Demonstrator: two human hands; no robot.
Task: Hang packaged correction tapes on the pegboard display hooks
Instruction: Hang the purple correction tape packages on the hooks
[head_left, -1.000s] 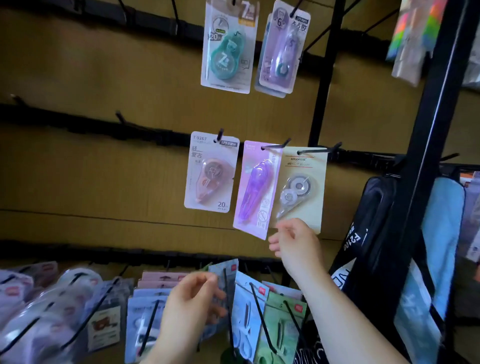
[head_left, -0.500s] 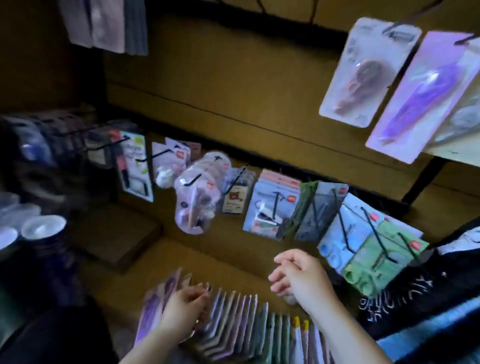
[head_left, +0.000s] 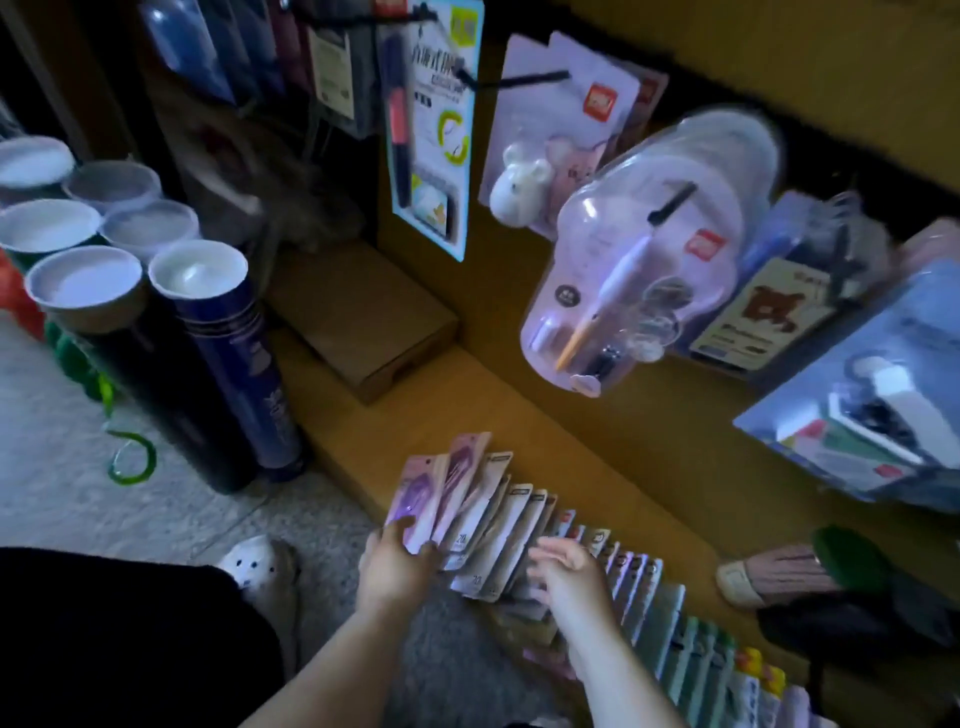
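Purple-and-white carded blister packs of correction tape (head_left: 498, 525) stand on edge in a row down low, right against the yellow wooden display base (head_left: 597, 457). I'd guess they're light, bendy and a bit slick, so I'd pinch the card edge near the top. My left hand (head_left: 395, 566) pinches the front purple pack (head_left: 415, 493), while my right hand (head_left: 569, 571) hangs loose-fingered over mid-row; can't tell if it touches.

Stationery shop, carded packs (head_left: 431, 130) on hooks (head_left: 511, 81)

A: We log purple packs (head_left: 415, 499) at the row's left end and green packs (head_left: 693, 660) further right?
B: Yes. We add navy tubes (head_left: 244, 374) with white caps, brown box (head_left: 363, 322), green hook (head_left: 132, 462), grey speckled floor (head_left: 62, 509).
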